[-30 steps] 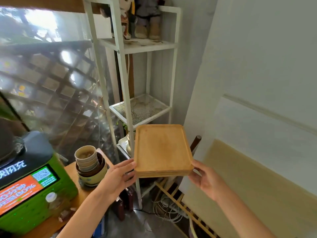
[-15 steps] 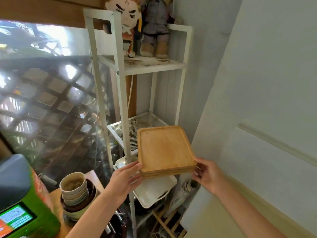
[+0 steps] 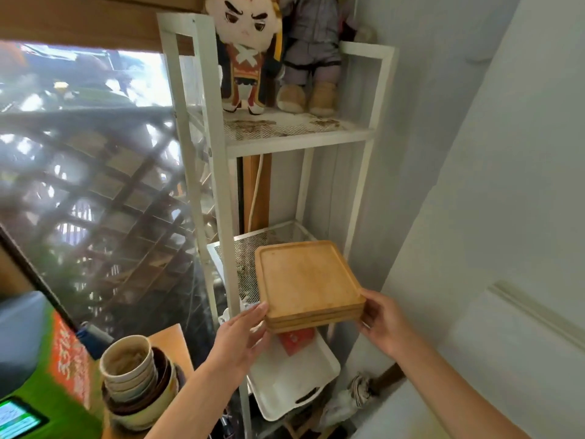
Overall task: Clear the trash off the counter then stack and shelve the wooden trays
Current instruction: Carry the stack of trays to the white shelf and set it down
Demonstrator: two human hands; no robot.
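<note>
Two hands, left [image 3: 240, 335] and right [image 3: 381, 321], grip the stacked wooden trays [image 3: 305, 280] at opposite edges.

Stack of wooden trays [image 3: 305, 282], three or so, light brown, square with rounded corners and raised rims, level, far edge over front edge of the mesh shelf [image 3: 250, 248], near edge overhanging.

From here I can't tell whether the trays [image 3: 308, 282] touch the mesh shelf [image 3: 253, 245] they cover, the dolls [image 3: 272, 52] are cropped at the top, and the window [image 3: 88, 185] is blurred.
</note>
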